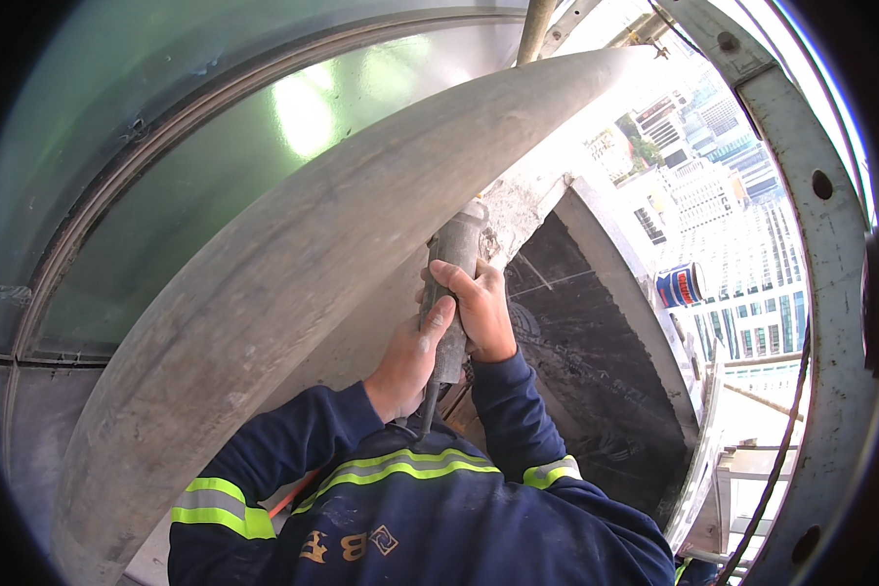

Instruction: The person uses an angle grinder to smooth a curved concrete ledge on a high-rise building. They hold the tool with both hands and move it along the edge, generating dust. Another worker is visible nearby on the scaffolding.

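Observation:
My left hand (410, 356) and my right hand (481, 308) are both closed round a dusty grey cylindrical power tool (457, 239), the right a little higher than the left. A cord (428, 410) runs from its lower end toward my body. The tool's head lies against or near a rough pale surface (513, 215), beside a long curved, dusty grey beam (293, 264) that crosses diagonally; what exactly the head touches is hidden.
A green glazed wall (195, 225) is at the left, a dark panelled recess (586, 361) right of my hands. A blue-red can (680, 285) sits on its edge, high above city buildings (723, 225). A steel frame (820, 254) and hanging cable (786, 459) border the right.

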Motion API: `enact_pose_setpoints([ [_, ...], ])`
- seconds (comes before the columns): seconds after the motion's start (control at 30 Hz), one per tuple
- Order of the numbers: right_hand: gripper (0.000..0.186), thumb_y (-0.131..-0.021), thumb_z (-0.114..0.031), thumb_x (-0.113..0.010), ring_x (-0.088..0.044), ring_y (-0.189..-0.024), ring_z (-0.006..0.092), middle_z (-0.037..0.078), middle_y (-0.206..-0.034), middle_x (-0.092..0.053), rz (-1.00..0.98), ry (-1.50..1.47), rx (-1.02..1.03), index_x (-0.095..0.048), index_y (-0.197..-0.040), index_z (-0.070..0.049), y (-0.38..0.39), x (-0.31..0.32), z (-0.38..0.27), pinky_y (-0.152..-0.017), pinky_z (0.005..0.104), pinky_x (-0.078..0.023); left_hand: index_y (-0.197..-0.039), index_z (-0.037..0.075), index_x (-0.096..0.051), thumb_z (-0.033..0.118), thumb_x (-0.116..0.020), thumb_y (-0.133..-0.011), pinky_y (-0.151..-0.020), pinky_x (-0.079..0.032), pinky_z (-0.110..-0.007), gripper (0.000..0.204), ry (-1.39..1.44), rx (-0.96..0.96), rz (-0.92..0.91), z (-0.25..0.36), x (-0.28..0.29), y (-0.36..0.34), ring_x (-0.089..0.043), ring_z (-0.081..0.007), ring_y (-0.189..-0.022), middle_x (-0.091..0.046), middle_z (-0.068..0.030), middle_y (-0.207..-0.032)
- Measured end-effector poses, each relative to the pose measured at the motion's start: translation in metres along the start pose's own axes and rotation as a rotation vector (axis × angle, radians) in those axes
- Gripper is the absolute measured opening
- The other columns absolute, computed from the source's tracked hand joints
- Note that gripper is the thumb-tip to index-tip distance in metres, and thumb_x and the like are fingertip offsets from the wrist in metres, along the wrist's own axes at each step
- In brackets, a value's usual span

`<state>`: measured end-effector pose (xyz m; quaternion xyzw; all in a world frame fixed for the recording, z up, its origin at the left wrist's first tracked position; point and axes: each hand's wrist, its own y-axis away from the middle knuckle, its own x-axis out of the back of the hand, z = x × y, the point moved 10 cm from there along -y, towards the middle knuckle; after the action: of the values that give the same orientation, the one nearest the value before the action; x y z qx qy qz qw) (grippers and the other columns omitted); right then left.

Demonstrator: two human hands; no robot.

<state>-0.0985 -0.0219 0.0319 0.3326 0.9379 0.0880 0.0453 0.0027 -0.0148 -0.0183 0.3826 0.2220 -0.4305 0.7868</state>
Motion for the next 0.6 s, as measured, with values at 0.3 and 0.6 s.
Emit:
enact_pose_setpoints([
  [0.3, 0.029, -0.088, -0.019, -0.066, -0.068, -0.068, 0.0211, 0.014, -0.084, -0.068, 0.009, 0.004, 0.002, -0.065, -0.097, 0.008, -0.002, 0.003, 0.004, -0.061, 0.0341, -0.056, -0.110, 0.003, -0.059, 0.055, -0.052, -0.102, -0.060, -0.055, -0.032, 0.053, 0.015, -0.012, -0.011, 0.001, -0.001, 0.000, -0.063, -0.0169, -0.065, -0.065, -0.0089, -0.083],
  [0.6, 0.028, -0.088, -0.019, -0.065, -0.067, -0.066, 0.0211, 0.014, -0.081, -0.068, 0.036, 0.032, 0.008, -0.065, -0.095, 0.008, -0.020, 0.015, 0.009, -0.061, 0.0331, -0.055, -0.112, 0.004, -0.059, 0.056, -0.053, -0.101, -0.060, -0.055, -0.032, 0.054, -0.009, 0.016, -0.006, 0.005, -0.004, -0.015, -0.064, -0.0166, -0.066, -0.065, -0.0082, -0.084],
])
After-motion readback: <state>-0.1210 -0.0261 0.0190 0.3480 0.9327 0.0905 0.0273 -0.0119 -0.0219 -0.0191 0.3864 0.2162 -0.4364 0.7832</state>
